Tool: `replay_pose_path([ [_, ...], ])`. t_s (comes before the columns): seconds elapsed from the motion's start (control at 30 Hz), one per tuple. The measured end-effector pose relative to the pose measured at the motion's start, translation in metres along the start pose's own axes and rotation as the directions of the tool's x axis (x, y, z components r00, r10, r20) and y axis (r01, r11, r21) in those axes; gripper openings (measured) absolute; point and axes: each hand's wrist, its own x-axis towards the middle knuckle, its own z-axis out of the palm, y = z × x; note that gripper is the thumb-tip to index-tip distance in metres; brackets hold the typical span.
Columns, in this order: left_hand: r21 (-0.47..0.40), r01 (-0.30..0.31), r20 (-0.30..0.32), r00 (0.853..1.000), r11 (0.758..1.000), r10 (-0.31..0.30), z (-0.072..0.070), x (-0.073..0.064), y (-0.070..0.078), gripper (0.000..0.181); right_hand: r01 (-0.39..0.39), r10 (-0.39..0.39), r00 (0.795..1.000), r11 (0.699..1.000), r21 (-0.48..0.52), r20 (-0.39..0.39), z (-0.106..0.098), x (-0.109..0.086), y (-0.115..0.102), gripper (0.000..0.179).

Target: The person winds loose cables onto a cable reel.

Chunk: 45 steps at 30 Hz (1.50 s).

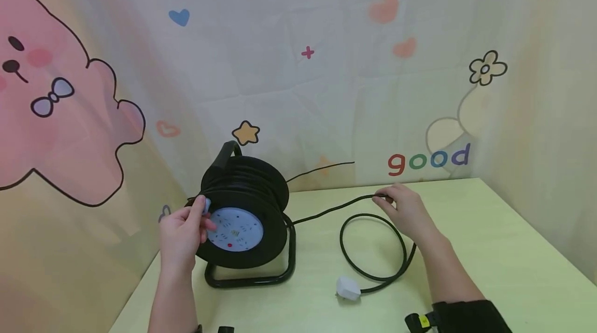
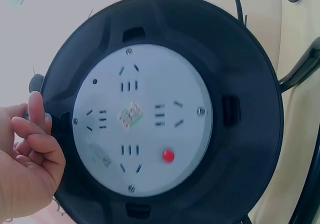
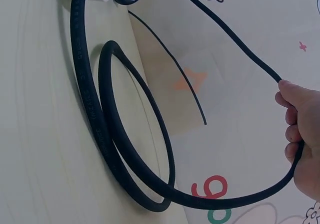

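Note:
A black cable reel (image 1: 277,242) with a pale round socket panel (image 2: 145,84) stands on its tube frame at the table's left. At the reel's left rim, my left hand (image 1: 182,229) pinches a small blue-grey knob (image 1: 207,205); the fingers mostly hide it in the left wrist view. My right hand (image 1: 406,211), to the right of the reel, grips the black cable (image 1: 326,212) between thumb and curled fingers, holding it above the table. From that hand the cable drops to a loose loop (image 3: 107,84) on the table, ending in a white plug (image 1: 347,288).
The pale green table (image 1: 466,250) meets a printed curtain (image 1: 308,95) at its back. A thin dark line (image 1: 322,169) runs rightward behind the reel. The reel's carrying handle (image 1: 228,154) points up, and its tube base (image 1: 252,282) rests on the tabletop.

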Motion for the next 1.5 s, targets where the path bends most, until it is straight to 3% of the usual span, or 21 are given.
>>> replay_pose_path([
  [0.37,0.212,-0.080,0.010,0.997,0.974,0.079,0.017,-0.011,0.011,0.056,0.005,-0.006,1.000,1.000,0.021,0.009,0.019,0.003,-0.014,0.017],
  [0.6,0.229,-0.186,0.089,0.982,0.956,0.169,0.031,-0.014,0.014,0.053,-0.017,0.014,0.999,0.998,0.059,0.052,0.031,0.006,-0.028,0.020],
  [0.87,0.265,-0.202,0.175,0.972,0.943,0.159,0.041,-0.020,0.017,0.057,-0.004,-0.001,0.998,0.996,0.087,0.057,0.042,0.009,-0.041,0.019],
  [1.13,0.235,-0.197,0.248,0.959,0.952,0.137,0.052,-0.023,0.016,0.057,0.028,-0.037,0.997,0.991,0.127,0.067,0.053,0.013,-0.055,0.018],
  [1.37,0.240,-0.208,0.357,0.927,0.948,0.114,0.065,-0.029,0.014,0.053,0.056,-0.074,0.990,0.987,0.150,0.120,0.067,0.013,-0.069,0.017],
  [1.5,0.271,-0.193,0.420,0.905,0.943,0.065,0.069,-0.030,0.012,0.052,0.073,-0.093,0.988,0.984,0.164,0.120,0.077,0.015,-0.077,0.016],
])
